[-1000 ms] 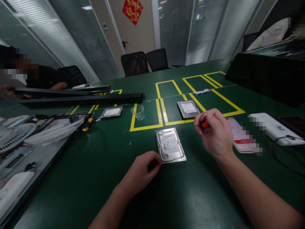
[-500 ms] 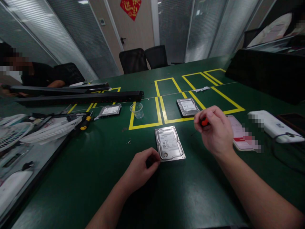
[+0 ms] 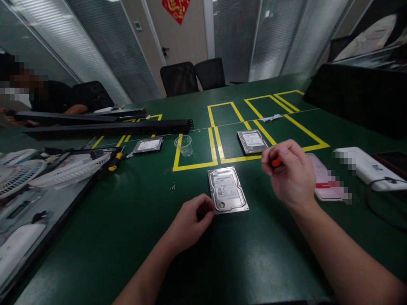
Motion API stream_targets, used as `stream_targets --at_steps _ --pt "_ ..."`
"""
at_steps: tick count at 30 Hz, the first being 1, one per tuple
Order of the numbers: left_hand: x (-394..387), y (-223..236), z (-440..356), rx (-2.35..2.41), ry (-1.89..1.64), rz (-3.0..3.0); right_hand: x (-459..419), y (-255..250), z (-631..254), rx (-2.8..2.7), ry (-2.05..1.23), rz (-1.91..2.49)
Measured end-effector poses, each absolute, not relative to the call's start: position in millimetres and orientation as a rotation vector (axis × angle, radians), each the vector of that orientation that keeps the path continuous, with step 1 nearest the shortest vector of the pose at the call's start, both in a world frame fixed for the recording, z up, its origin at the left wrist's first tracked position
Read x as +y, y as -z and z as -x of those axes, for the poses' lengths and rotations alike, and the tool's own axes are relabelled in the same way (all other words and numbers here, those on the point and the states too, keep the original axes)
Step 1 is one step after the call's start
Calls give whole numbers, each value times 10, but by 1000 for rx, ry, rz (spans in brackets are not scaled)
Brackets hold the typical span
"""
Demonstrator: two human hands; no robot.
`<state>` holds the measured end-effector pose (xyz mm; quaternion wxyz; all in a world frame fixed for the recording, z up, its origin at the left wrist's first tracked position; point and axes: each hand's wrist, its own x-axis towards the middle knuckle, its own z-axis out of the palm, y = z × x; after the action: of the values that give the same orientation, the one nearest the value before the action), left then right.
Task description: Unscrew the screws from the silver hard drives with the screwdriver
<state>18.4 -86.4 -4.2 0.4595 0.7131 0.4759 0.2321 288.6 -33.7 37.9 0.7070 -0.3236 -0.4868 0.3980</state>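
Note:
A silver hard drive (image 3: 227, 189) lies flat on the green table (image 3: 127, 220) in front of me. My left hand (image 3: 190, 220) rests on the table at the drive's near left corner, fingers curled in; what they hold is hidden. To the right of the drive, my right hand (image 3: 291, 173) hovers above the table, closed round a small screwdriver (image 3: 275, 162) with an orange handle whose thin shaft points down and left.
A second hard drive (image 3: 252, 141) sits in a yellow taped box; a third (image 3: 148, 145) lies further left beside a clear plastic cup (image 3: 183, 145). Tiny screws (image 3: 173, 185) lie loose. White fan grilles (image 3: 63, 171), a yellow screwdriver (image 3: 115, 161), long black bars (image 3: 108, 127), a phone (image 3: 322, 178) and another person at far left.
Both hands have stayed nearly where they were; the view has shifted slightly, and my right hand has moved a little right with the screwdriver.

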Motion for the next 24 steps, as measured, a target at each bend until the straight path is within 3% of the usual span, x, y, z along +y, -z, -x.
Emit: stream_targets --at_steps 15,24 --pt "-864 91 -204 1171 -624 -1708 -402 -488 -2858 -1097 -886 646" --pt "-860 93 -220 1138 -661 -1693 -666 -735 -2531 -1142 -1102 537"
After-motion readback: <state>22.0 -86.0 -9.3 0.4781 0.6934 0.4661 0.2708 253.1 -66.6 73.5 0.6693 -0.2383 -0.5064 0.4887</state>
